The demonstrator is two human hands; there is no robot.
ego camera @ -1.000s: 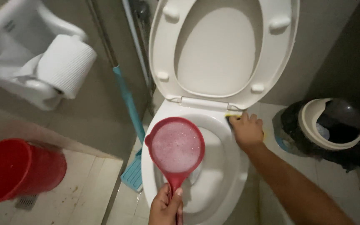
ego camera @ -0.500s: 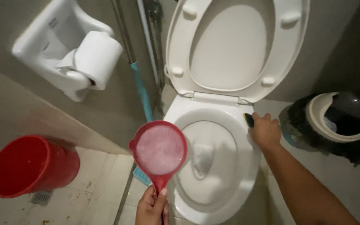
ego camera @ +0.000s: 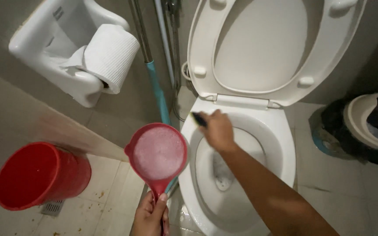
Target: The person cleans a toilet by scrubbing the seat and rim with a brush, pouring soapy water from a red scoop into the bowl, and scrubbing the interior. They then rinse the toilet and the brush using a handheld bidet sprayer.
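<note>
Clenched on a dark scrubber (ego camera: pixel 199 119), the right hand (ego camera: pixel 217 130) works the toilet rim's (ego camera: pixel 285 144) far-left edge; the left hand (ego camera: pixel 150 216) grasps the red dipper (ego camera: pixel 158 153) of suds, best kept level just left of the bowl.

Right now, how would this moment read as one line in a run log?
left hand: holds red scoop of foamy water | right hand: presses dark scrubber on toilet rim | seat: raised | red bucket: on floor

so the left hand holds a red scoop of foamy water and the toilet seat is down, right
Not quite. The head view shows the toilet seat raised, leaning back with the lid, not down. The rest holds: the left hand grips a red scoop full of foamy water beside the bowl.
</note>
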